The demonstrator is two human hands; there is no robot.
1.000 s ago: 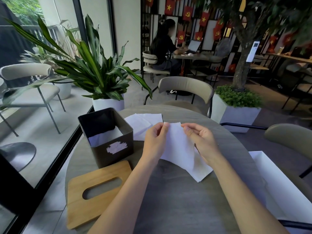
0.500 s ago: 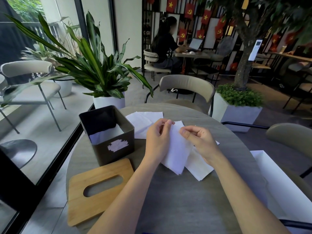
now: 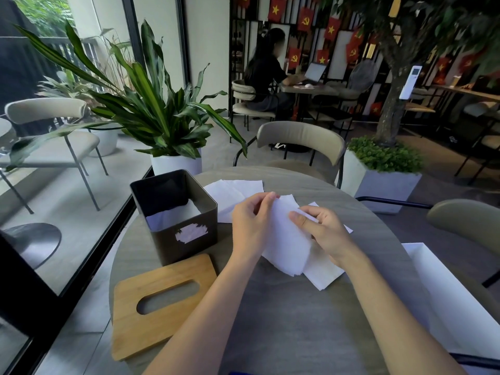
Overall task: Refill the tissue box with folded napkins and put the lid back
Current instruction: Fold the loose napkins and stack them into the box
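1. Both forearms reached forward over the worktop point(image 3: 284, 320).
2. Curled fingers point(image 3: 266, 198) of the left hand point(image 3: 251, 226) pinched the napkin point(image 3: 286, 247) at its top edge.
3. Fingers of the right hand point(image 3: 324, 234) gripped the napkin's right side.
4. At left, the tissue box point(image 3: 186, 239) stood open, with the lid point(image 3: 162, 301) lying flat beside it.

A single head-worn wide-angle camera looks forward and down, close over a round table point(image 3: 297, 320), café beyond.

**Daylight left, gloom right**

Soft daylight enters through the window point(image 3: 67, 201) at the left of the frame; the upper right lies dim; the white napkin point(image 3: 286, 239) at centre reads bright and evenly lit; wide-angle bending curves the edges; the far background is slightly soft.
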